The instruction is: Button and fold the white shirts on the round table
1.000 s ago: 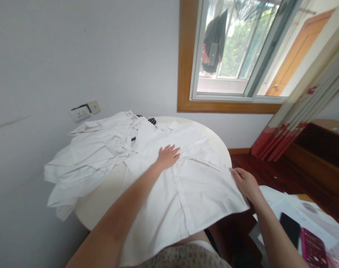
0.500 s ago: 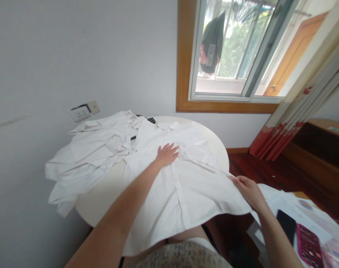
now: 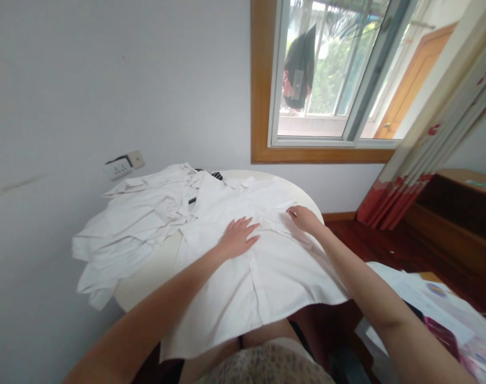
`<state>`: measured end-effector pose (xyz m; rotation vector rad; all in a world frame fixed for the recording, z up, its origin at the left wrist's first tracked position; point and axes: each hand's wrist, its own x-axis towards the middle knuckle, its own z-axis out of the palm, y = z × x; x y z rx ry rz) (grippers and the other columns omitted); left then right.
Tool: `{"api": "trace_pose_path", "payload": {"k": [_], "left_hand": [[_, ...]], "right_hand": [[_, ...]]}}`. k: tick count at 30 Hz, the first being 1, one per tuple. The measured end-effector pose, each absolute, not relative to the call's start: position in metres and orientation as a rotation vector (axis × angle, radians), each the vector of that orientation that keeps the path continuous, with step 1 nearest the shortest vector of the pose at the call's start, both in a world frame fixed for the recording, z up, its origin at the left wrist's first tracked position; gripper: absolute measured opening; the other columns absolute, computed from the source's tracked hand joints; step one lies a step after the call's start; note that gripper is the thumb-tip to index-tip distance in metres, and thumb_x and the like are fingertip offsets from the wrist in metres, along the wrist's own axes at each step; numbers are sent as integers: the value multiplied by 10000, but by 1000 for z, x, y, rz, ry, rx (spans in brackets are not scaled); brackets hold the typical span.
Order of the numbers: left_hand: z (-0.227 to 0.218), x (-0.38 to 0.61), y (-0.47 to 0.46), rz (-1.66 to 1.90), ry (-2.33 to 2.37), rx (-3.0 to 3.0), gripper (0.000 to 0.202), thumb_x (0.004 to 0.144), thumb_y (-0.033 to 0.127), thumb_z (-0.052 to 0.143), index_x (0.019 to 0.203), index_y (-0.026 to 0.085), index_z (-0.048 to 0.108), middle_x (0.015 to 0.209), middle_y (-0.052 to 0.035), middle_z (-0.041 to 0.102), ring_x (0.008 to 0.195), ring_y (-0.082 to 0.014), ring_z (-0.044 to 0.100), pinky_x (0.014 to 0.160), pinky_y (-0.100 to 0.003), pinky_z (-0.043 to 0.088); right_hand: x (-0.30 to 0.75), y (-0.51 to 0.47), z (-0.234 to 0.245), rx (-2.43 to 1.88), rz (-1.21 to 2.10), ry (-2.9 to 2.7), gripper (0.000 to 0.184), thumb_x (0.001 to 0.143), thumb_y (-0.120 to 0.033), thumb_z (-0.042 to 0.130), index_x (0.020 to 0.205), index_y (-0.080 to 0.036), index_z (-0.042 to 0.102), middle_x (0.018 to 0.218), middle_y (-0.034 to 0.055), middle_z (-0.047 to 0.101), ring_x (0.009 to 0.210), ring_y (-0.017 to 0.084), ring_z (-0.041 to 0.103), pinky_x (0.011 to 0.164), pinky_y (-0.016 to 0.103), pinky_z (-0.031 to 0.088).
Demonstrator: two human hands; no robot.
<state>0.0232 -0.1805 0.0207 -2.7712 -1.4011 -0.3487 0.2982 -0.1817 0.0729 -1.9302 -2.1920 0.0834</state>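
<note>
Shirt [image 3: 262, 277] lying lengthways, collar far, hem near, white, smooth, left hand [image 3: 237, 237] splayed flat, right hand [image 3: 305, 217] fingers together on cloth

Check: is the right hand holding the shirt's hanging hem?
No, the right hand rests up on the white shirt near the far side of the table, away from the hem hanging off the near edge.

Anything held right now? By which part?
The left hand lies flat on the white shirt, holding nothing. The right hand touches its sleeve area; pinching cannot be told.
</note>
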Motion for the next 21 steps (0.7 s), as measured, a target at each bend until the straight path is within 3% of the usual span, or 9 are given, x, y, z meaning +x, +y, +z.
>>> {"api": "trace_pose_path", "payload": {"k": [2,6,9,15,21], "left_hand": [[15,17,-194,-307,-1368,-2822,561,903,610,290,1411,378,348,1523,4,297,1416,-231,208,1151,-478,138],[11,7,-203,-277,-1323,-2864,584,899,615,308,1425,363,331,1537,3,252,1429,-226,166,1164,-457,102],[14,5,-203,-258,-1302,-2881,591,896,623,309,1429,367,316,1545,9,224,1434,-217,143,1165,-454,91],[23,3,-210,-272,-1174,-2935,548,909,609,288,1408,391,348,1548,13,216,1431,-208,159,1165,-454,65],[27,-2,-216,-285,-951,-3047,457,959,506,241,1382,411,385,1517,50,303,1417,-169,203,1168,-410,91]], "right_hand": [[289,-157,54,-1931,113,-2245,399,947,-212,331,1268,-160,563,1258,117,602,1149,215,548,955,276,384],[286,-137,19,-1951,15,-2280,496,975,-387,324,1390,-133,419,1441,165,403,1345,255,339,1078,364,272],[293,-135,6,-1968,-24,-2284,586,972,-504,244,1442,-166,335,1501,143,308,1400,252,223,1119,412,191],[305,-125,2,-1939,-35,-2325,620,962,-550,199,1452,-191,324,1511,113,299,1404,230,218,1128,383,169],[301,-120,9,-1884,-35,-2332,581,969,-514,245,1427,-179,375,1485,111,352,1381,226,274,1118,360,203]]}}
